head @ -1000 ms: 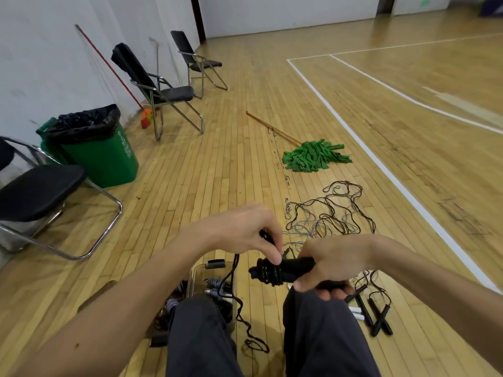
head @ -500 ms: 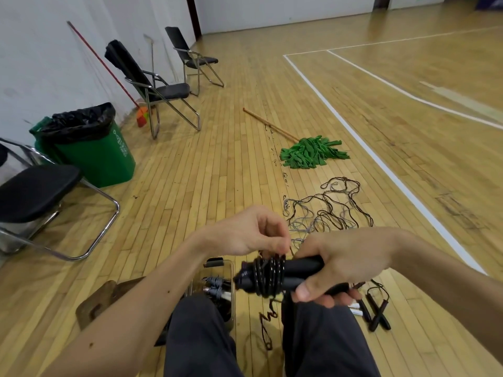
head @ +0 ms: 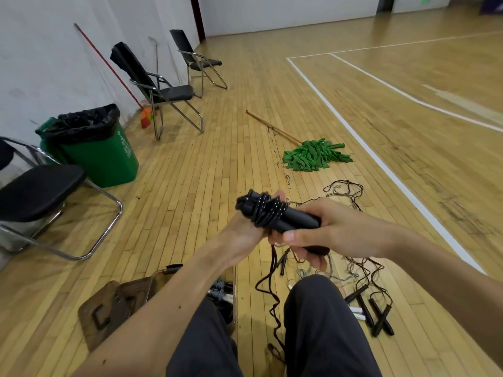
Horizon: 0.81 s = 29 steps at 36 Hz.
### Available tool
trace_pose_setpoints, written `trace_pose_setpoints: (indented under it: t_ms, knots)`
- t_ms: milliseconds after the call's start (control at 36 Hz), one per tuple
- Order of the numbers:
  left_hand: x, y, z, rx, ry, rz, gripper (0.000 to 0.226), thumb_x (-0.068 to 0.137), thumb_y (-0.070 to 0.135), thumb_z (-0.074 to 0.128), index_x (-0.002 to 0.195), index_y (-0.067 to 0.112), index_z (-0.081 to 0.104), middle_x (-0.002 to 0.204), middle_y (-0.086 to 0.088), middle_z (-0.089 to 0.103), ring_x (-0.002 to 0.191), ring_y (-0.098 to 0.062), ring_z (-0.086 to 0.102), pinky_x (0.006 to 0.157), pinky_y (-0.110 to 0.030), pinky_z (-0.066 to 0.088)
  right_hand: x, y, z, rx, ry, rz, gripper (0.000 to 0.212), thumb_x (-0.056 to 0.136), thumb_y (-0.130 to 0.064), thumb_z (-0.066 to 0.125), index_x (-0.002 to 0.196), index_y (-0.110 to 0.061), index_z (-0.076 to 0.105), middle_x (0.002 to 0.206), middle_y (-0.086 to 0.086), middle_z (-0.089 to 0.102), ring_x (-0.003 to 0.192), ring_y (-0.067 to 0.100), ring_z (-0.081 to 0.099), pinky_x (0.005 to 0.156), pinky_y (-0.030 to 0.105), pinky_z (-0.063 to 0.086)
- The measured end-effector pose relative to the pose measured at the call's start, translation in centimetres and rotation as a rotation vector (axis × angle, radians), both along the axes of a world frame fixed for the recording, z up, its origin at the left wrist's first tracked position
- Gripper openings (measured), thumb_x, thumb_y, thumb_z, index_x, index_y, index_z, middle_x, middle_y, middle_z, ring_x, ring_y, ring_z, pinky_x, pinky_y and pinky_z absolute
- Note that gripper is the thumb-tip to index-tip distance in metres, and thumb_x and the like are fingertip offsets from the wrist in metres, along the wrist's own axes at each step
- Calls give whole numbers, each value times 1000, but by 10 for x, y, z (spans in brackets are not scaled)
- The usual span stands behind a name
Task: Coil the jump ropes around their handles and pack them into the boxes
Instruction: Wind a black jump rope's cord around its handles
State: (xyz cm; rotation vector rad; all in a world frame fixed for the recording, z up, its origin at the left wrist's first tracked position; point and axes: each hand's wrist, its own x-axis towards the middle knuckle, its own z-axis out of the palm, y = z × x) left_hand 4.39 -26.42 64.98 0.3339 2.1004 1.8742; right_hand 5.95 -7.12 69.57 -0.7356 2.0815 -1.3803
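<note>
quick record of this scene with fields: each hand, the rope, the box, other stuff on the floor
right hand: grips the black handles
left hand: holds the rope coiled round the handles
rope tail: hangs loose below the hands
box: clear, on the floor at lower left, wound ropes inside
loose ropes: tangled on the floor ahead
mop: green, lying beyond them
bin: green, far left
</note>
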Motion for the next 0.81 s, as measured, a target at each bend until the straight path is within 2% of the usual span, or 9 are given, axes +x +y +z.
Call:
trace_pose_setpoints:
  t_ms: [111, 194, 278, 389, 444, 556, 639, 750, 806]
  knots:
    - [6, 2, 13, 17, 48, 6, 25, 107, 14, 35, 101, 15, 60, 70, 3, 67, 61, -11, 55, 58, -20, 49, -2, 1, 0, -4, 55, -87, 18, 99, -22, 62, 101, -4, 66, 75, 4, 65, 63, 21, 63, 63, 35, 55]
    - [8, 3, 4, -23, 36, -29, 34, 108, 22, 34, 105, 3, 62, 65, -3, 57, 59, -17, 51, 59, -27, 49, -4, 6, 4, 23, 137, -131, 18, 98, -24, 62, 96, -6, 65, 74, 0, 67, 65, 16, 64, 65, 28, 54]
    - [10, 7, -3, -67, 40, -61, 46, 104, 42, 34, 88, 6, 59, 61, -1, 55, 55, -17, 50, 55, -27, 45, -8, 11, 8, 27, 210, -218, 21, 98, -26, 62, 88, -8, 63, 70, 2, 68, 60, 11, 62, 57, 19, 49]
    - [12, 11, -9, -127, 23, -84, 45, 100, 49, 37, 82, 13, 58, 55, 2, 46, 48, -12, 38, 47, -24, 31, -16, 21, 8, -10, 197, -337, 16, 98, -26, 63, 91, -11, 62, 78, 9, 73, 62, 20, 67, 61, 30, 56]
    - [10, 12, -14, -161, 48, -64, 46, 102, 47, 35, 81, 13, 58, 53, 3, 38, 46, -11, 30, 45, -20, 27, -19, 25, 4, 17, 199, -365, 14, 98, -26, 63, 94, -12, 63, 81, 12, 73, 60, 18, 66, 58, 28, 55]
    - [10, 11, -16, -343, 206, 17, 50, 101, 52, 34, 72, 17, 55, 51, 10, 35, 46, -6, 33, 51, -21, 33, -28, 34, -15, 128, 263, -460, 12, 97, -29, 66, 97, -17, 64, 79, 6, 73, 56, 11, 64, 52, 21, 50]
    - [16, 14, -14, -619, 428, 11, 51, 105, 48, 33, 68, 17, 50, 52, 12, 39, 49, -4, 38, 56, -27, 36, -36, 38, -34, 275, 320, -497, 13, 96, -33, 68, 88, -24, 61, 71, -3, 69, 50, 3, 60, 47, 16, 44]
    - [20, 13, -10, -747, 502, 1, 52, 104, 49, 32, 69, 15, 51, 58, 3, 43, 51, -11, 38, 52, -26, 30, -42, 35, -51, 333, 365, -500, 16, 95, -36, 68, 86, -26, 61, 72, -2, 69, 52, 7, 61, 51, 27, 50]
    - [19, 9, -9, -838, 508, -28, 50, 105, 49, 34, 73, 16, 53, 59, 5, 47, 52, -11, 41, 53, -29, 37, -43, 33, -55, 357, 342, -474, 15, 95, -37, 68, 87, -26, 61, 73, -3, 70, 52, 5, 62, 52, 24, 51]
